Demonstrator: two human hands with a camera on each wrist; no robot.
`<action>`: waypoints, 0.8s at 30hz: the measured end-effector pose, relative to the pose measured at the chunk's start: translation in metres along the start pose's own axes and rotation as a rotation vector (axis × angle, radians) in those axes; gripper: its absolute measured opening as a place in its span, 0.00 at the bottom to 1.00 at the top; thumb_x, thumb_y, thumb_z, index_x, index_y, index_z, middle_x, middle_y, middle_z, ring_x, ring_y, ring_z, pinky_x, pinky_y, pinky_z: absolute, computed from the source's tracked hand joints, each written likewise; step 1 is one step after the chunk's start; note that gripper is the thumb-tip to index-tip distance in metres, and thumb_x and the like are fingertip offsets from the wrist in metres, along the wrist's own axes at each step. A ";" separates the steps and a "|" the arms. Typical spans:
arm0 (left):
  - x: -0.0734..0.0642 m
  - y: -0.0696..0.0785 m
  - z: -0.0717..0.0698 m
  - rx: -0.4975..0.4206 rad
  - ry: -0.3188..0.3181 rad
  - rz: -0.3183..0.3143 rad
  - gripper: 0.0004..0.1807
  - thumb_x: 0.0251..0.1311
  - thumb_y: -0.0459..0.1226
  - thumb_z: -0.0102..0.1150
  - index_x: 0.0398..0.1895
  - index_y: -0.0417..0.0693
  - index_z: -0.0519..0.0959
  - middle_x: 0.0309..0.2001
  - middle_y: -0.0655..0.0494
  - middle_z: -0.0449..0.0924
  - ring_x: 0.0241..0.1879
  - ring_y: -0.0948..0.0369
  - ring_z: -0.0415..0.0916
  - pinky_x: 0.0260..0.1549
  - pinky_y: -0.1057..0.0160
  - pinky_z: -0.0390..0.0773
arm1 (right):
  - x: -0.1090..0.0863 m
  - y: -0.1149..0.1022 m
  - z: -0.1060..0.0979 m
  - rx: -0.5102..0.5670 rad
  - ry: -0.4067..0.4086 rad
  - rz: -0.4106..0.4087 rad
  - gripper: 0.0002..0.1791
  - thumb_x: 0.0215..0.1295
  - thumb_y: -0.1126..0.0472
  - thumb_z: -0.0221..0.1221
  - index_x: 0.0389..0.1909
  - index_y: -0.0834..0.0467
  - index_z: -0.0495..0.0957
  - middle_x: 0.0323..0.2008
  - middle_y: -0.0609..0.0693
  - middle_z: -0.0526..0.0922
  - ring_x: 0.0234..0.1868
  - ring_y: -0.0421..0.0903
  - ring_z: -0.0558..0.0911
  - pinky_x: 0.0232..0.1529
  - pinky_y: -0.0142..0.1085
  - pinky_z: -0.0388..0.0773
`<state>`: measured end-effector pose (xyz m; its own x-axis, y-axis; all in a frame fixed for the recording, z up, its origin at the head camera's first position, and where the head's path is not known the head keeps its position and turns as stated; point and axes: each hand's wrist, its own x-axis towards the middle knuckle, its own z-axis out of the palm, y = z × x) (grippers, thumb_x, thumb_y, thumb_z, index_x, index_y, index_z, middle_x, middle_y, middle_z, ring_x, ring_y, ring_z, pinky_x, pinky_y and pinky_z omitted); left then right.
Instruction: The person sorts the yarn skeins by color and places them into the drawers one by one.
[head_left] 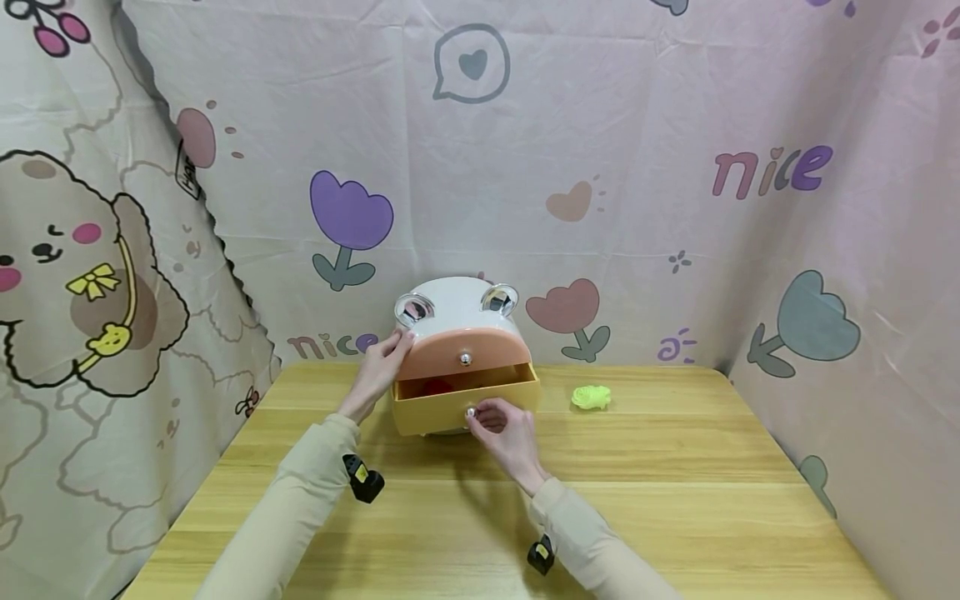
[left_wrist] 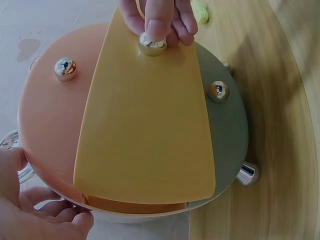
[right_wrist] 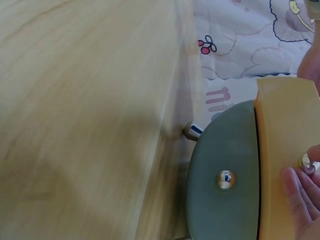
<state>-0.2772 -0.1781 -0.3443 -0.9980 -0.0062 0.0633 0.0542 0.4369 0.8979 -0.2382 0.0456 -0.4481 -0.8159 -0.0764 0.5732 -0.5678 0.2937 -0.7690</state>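
Note:
A small rounded drawer box (head_left: 459, 302) with a white shell and silver ring-like eyes stands on the table. Its middle yellow drawer (head_left: 495, 403) is pulled out, and something red (head_left: 437, 387) shows inside. My right hand (head_left: 510, 437) pinches that drawer's silver knob (left_wrist: 152, 46) between thumb and fingers. At the box's upper left side, my left hand (head_left: 377, 373) grips the shell, thumb near the orange drawer's (left_wrist: 55, 110) edge and fingers bent along the side. The orange drawer above and the grey-green drawer (right_wrist: 225, 150) below are closed, each with its own silver knob.
A small lime-green figure (head_left: 592, 397) lies on the wooden table (head_left: 675, 467) to the right of the box. Patterned cloth (head_left: 480, 167) hangs close behind the box and along both sides. Short silver feet (left_wrist: 248, 173) hold up the box.

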 end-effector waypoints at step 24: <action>0.001 -0.001 0.000 0.015 0.010 -0.005 0.36 0.77 0.55 0.41 0.78 0.43 0.55 0.81 0.51 0.48 0.80 0.47 0.46 0.80 0.49 0.51 | 0.017 0.005 0.007 -0.054 0.001 0.016 0.07 0.57 0.68 0.70 0.36 0.65 0.84 0.31 0.58 0.90 0.29 0.51 0.89 0.33 0.25 0.85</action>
<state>-0.2781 -0.1783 -0.3456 -0.9978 -0.0177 0.0634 0.0486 0.4502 0.8916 -0.2555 0.0391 -0.4437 -0.8248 -0.0703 0.5610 -0.5476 0.3463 -0.7617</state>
